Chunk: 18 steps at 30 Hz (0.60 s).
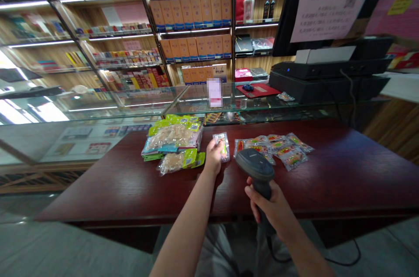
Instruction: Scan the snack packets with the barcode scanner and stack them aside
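Note:
My left hand (214, 155) is closed on a small clear snack packet (224, 148) above the middle of the dark red table. Wrapped round the handle of a dark grey barcode scanner (255, 164) is my right hand (266, 202). The scanner's head points forward and left, partly covering a group of small snack packets (291, 150) on the right. To the left of my left hand lies a pile of larger clear bags with green labels (173, 133). One such bag (178, 161) rests at the front of the pile.
The wooden table (137, 198) meets a glass display counter (183, 104). On that counter stand a black register with a monitor (284, 24), a red mat (262, 90) and a mouse (248, 87). Shelves of orange boxes (193, 11) rise behind. A scanner cable (343, 264) trails below right.

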Available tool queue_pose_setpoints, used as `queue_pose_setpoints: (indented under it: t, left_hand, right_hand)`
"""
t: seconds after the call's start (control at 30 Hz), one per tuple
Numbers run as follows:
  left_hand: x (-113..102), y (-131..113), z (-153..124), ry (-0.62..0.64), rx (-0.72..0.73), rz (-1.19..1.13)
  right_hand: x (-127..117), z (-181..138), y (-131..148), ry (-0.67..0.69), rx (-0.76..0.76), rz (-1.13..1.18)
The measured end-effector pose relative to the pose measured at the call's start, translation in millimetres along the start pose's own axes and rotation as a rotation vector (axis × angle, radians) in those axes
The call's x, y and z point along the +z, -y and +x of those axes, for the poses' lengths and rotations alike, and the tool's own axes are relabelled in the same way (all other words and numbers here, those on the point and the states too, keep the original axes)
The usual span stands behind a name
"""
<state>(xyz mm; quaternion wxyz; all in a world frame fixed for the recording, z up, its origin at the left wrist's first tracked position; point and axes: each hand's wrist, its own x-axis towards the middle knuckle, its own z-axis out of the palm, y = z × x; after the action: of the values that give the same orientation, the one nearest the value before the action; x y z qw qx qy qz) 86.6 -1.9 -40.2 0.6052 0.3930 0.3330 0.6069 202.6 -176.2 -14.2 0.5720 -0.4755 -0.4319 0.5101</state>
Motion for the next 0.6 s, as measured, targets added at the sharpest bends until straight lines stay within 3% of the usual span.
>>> queue_pose_setpoints:
  t: [0.37,0.6]
  left_hand:
    - [-3.8,5.1,4.4,0.02,0.012,0.024]
    - [-7.1,13.0,13.8,-0.016,0.11,-0.02]
  right_hand:
    - [2.1,2.7,-2.6,-0.008,-0.03,0.005]
    - [0.4,1.5,-1.2,-0.007,-0.02,-0.047]
